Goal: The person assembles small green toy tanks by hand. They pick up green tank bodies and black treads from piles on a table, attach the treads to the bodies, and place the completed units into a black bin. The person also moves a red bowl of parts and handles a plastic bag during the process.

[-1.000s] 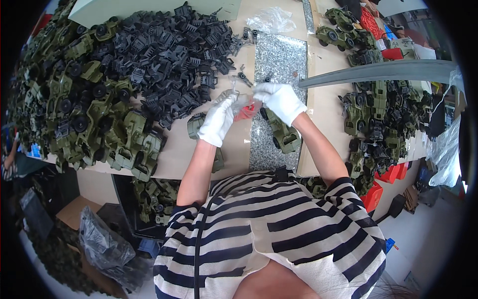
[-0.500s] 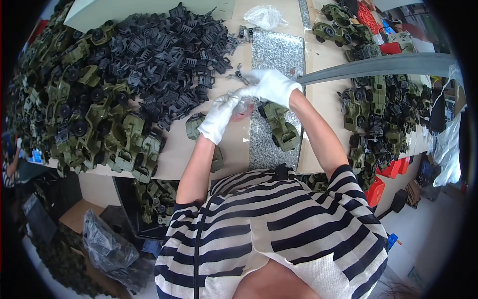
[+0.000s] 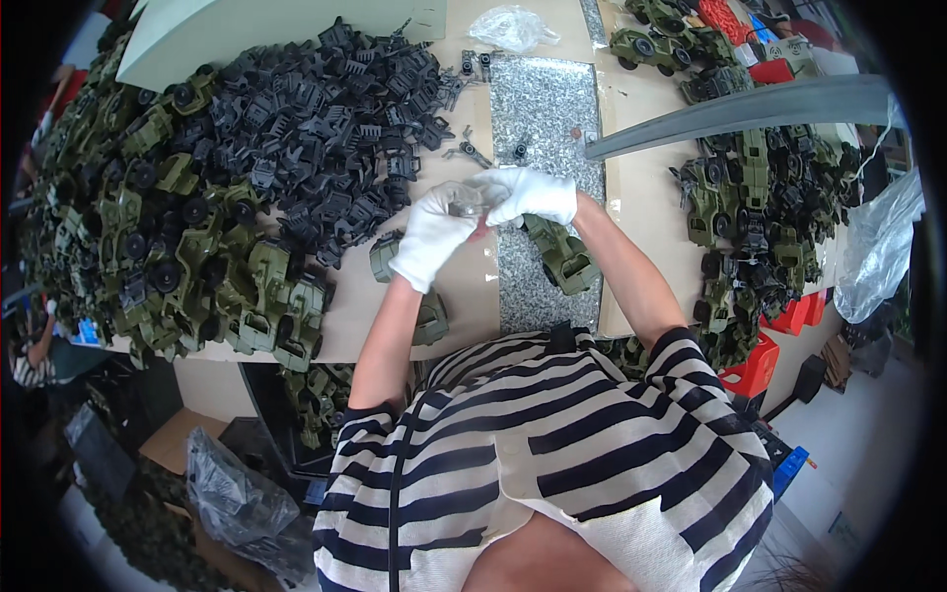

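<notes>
A person in a black-and-white striped top looks down at 2 white-gloved hands held together above a tan worktable (image 3: 464,306). The left hand (image 3: 432,242) and the right hand (image 3: 531,195) meet fingertip to fingertip around a small clear plastic piece (image 3: 464,199), with a dab of red just below it. Both sets of fingers are curled closed on that piece; it sits between the 2 hands, a little nearer the left palm, raised off the table. Its shape and long axis are too small and blurred to tell.

Directly beneath the right wrist lies 1 olive-green toy truck (image 3: 560,255) on a speckled grey mat (image 3: 545,109). Another green toy body (image 3: 387,259) rests just beside the left wrist. To the left spreads a large heap of dark grey plastic parts (image 3: 326,118), and beyond it a heap of green toy vehicles (image 3: 148,247). More green vehicles (image 3: 750,217) crowd the right side, under a long grey bar (image 3: 730,109). A crumpled clear bag (image 3: 511,25) lies at the far edge.
</notes>
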`<action>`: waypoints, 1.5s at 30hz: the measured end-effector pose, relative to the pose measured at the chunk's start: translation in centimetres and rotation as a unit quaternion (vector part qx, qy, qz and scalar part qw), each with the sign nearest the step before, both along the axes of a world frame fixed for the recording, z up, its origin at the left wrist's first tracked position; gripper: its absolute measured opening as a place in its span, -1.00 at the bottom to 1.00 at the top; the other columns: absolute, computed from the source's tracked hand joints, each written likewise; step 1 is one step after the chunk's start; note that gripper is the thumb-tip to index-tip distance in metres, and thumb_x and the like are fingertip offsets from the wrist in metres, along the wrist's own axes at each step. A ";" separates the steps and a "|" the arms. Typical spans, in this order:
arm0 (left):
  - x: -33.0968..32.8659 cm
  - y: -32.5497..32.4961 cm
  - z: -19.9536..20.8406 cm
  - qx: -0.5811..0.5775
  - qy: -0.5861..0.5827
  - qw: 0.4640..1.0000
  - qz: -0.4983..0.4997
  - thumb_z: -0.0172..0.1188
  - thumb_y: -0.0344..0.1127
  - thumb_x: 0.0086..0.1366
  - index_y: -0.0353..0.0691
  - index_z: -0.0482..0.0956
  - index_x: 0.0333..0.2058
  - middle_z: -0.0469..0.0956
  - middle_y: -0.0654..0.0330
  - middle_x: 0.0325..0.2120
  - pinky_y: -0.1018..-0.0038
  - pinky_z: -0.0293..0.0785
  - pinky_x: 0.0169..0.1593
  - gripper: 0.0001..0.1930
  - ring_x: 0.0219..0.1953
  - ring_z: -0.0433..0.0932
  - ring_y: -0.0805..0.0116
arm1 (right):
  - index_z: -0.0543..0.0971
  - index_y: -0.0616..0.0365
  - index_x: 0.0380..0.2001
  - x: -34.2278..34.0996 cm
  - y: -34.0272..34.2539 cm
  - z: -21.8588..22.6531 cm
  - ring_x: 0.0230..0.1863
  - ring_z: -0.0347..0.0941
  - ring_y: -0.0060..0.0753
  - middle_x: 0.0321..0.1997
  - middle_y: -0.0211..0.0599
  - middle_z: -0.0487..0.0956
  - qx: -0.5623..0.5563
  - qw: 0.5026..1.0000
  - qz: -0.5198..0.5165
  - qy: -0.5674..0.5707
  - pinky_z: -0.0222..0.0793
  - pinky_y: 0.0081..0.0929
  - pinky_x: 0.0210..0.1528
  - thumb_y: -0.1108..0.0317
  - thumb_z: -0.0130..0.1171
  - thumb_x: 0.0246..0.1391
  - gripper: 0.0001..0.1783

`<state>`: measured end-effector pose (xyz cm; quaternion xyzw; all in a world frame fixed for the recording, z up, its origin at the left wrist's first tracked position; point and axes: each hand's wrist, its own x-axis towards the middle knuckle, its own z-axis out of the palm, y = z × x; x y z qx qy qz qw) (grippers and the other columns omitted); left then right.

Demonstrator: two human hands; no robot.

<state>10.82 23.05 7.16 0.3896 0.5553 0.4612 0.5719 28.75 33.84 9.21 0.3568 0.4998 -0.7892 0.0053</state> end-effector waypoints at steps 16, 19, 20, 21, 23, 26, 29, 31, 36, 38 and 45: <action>0.2 -1.8 -2.2 0.274 0.410 0.865 0.091 0.38 -0.55 0.03 -0.11 0.69 -0.23 0.63 0.16 -0.29 0.40 0.58 -0.17 -0.70 -0.28 0.64 0.21 | 0.68 0.14 -0.25 -2.7 -1.7 -3.9 -0.61 0.38 -0.62 -0.43 -0.36 0.63 0.109 0.984 -0.086 -0.113 0.25 -0.58 -0.55 0.11 0.27 0.18 -0.69; 0.2 -3.0 -2.2 0.294 0.419 0.855 0.080 0.43 -0.56 -0.02 -0.13 0.69 -0.22 0.66 0.14 -0.25 0.39 0.60 -0.11 -0.66 -0.23 0.67 0.18 | 0.67 0.14 -0.32 -2.8 -1.3 -5.0 -0.61 0.32 -0.61 -0.46 -0.38 0.61 -0.062 0.989 -0.094 -0.101 0.20 -0.59 -0.55 0.14 0.28 0.17 -0.73; 0.3 -3.1 -2.6 0.295 0.403 0.863 0.071 0.43 -0.57 -0.03 -0.14 0.69 -0.22 0.66 0.14 -0.26 0.38 0.60 -0.11 -0.66 -0.23 0.66 0.17 | 0.67 0.13 -0.34 -2.9 -0.9 -5.3 -0.61 0.30 -0.61 -0.47 -0.39 0.61 -0.116 0.984 -0.097 -0.096 0.18 -0.60 -0.55 0.15 0.28 0.16 -0.74; 0.3 -3.3 -2.9 0.297 0.388 0.871 0.063 0.43 -0.58 -0.03 -0.15 0.69 -0.22 0.66 0.14 -0.28 0.37 0.60 -0.10 -0.66 -0.23 0.66 0.16 | 0.67 0.13 -0.34 -2.9 -0.4 -5.5 -0.61 0.30 -0.62 -0.47 -0.40 0.60 -0.085 0.985 -0.095 -0.119 0.17 -0.60 -0.56 0.15 0.29 0.15 -0.74; 0.5 -3.6 -3.2 0.291 0.370 0.879 0.077 0.42 -0.61 -0.03 -0.16 0.69 -0.24 0.66 0.14 -0.31 0.36 0.59 -0.09 -0.67 -0.24 0.66 0.16 | 0.67 0.13 -0.36 -2.9 0.9 -5.9 -0.60 0.31 -0.64 -0.49 -0.43 0.59 -0.022 0.982 -0.090 -0.167 0.15 -0.60 -0.57 0.15 0.30 0.14 -0.74; 0.2 -3.8 -3.1 0.324 0.348 0.871 0.125 0.41 -0.54 -0.03 -0.11 0.68 -0.29 0.66 0.19 -0.34 0.30 0.56 -0.18 -0.72 -0.28 0.65 0.13 | 0.69 0.15 -0.32 -1.3 2.2 -9.4 -0.38 0.57 -0.16 -0.33 -0.13 0.67 0.319 0.915 0.004 -0.249 0.44 -0.30 -0.30 0.05 0.20 0.12 -0.64; -1.5 -5.7 -1.1 0.306 0.422 0.844 0.125 0.41 -0.44 -0.02 -0.11 0.66 -0.33 0.65 0.20 -0.35 0.23 0.53 -0.20 -0.78 -0.30 0.63 0.10 | 0.68 0.17 -0.26 1.1 3.6 -6.9 -0.18 0.59 0.06 -0.23 0.05 0.65 0.426 0.833 0.005 -0.354 0.46 -0.23 -0.08 0.01 0.12 0.12 -0.57; -1.4 -5.7 -1.1 0.233 0.435 0.865 0.095 0.42 -0.37 -0.01 -0.13 0.65 -0.34 0.65 0.18 -0.36 0.22 0.51 -0.18 -0.79 -0.29 0.62 0.09 | 0.67 0.22 -0.26 3.4 5.2 -8.3 -0.29 0.60 -0.10 -0.28 -0.03 0.67 0.402 0.859 -0.046 -0.314 0.47 -0.28 -0.15 -0.01 0.13 0.13 -0.54; 2.7 -2.2 -0.2 0.063 0.392 0.914 0.091 0.44 -0.04 0.03 -0.24 0.64 -0.30 0.62 0.05 -0.32 0.29 0.50 -0.15 -0.60 -0.31 0.60 0.08 | 0.65 0.19 -0.22 1.7 5.6 -6.6 -0.51 0.36 -0.62 -0.51 -0.46 0.53 0.142 0.961 -0.094 -0.219 0.28 -0.54 -0.49 -0.02 0.19 0.17 -0.55; 4.0 0.3 0.6 0.040 0.394 0.915 0.076 0.35 0.16 0.08 -0.23 0.65 -0.32 0.61 -0.01 -0.38 0.20 0.49 -0.19 -0.50 -0.33 0.60 -0.02 | 0.66 0.17 -0.22 1.6 5.5 -6.3 -0.54 0.31 -0.65 -0.52 -0.49 0.51 0.108 0.968 -0.095 -0.203 0.22 -0.57 -0.52 -0.02 0.20 0.17 -0.57; 3.9 1.4 -0.9 0.001 0.428 0.904 -0.009 0.14 0.02 0.31 -0.21 0.65 -0.42 0.60 -0.02 -0.48 0.19 0.48 -0.23 -0.61 -0.36 0.59 -0.01 | 0.65 0.20 -0.22 2.6 5.5 -8.1 -0.31 0.53 -0.26 -0.42 -0.22 0.60 0.387 0.883 -0.050 -0.261 0.42 -0.28 -0.18 0.03 0.17 0.17 -0.59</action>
